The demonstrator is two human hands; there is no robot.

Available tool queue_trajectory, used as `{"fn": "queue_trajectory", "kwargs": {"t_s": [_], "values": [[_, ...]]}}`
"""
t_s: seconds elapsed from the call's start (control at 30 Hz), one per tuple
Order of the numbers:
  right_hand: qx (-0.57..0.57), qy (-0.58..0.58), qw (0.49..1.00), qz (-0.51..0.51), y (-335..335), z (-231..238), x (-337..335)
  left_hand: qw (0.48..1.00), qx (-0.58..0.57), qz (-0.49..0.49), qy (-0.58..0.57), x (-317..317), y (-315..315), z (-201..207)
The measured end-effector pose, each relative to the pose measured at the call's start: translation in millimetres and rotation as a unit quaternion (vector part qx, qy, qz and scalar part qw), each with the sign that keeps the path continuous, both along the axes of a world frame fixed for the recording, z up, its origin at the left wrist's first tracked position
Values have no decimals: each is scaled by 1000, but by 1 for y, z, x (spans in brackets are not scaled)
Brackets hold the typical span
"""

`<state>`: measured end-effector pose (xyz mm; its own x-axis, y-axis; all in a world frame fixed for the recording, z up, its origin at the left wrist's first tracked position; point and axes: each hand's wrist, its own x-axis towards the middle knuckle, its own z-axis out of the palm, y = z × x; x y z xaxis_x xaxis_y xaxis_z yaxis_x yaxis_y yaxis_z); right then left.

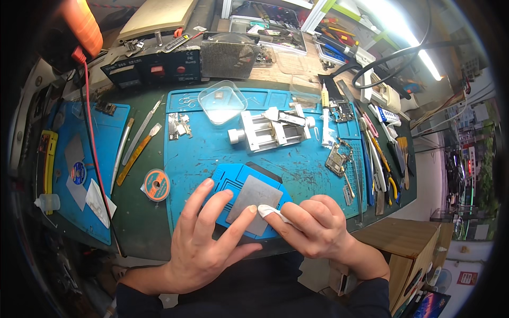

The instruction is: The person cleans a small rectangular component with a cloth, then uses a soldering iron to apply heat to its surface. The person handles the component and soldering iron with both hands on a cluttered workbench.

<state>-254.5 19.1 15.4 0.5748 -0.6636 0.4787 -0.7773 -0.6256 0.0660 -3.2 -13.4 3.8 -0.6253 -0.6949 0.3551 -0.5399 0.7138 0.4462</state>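
Note:
A thin grey metal plate (255,197), possibly a stencil, lies on a blue slotted block (225,177) near the front edge of the blue work mat (196,153). My left hand (204,241) has its fingers spread, the index fingertip pressing on the plate. In my right hand (315,228) a folded white wipe (269,211) is pinched over the index finger, and it touches the plate's right part. Beyond the block stands a silver metal clamp (273,131) with a small part lying across it.
A clear plastic box (221,103) sits behind the clamp. To the left are an orange spool (156,185), tweezers (142,132) and a yellow-handled brush (137,156). Circuit boards (336,159) and a syringe (325,108) lie to the right, beside several hand tools (379,153).

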Motion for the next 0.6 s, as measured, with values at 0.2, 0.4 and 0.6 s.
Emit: {"fn": "queue_trajectory", "kwargs": {"t_s": [0.2,0.4,0.6], "values": [[4,14,999,-35,-9,4,-2,1000,4,3,-3,1,0,-1],[-11,-22,1000,18,-3,2,-1,1000,-2,6,-4,0,1,0],[4,-18,1000,16,-2,-4,-2,1000,-4,7,-3,0,1,-2]]}}
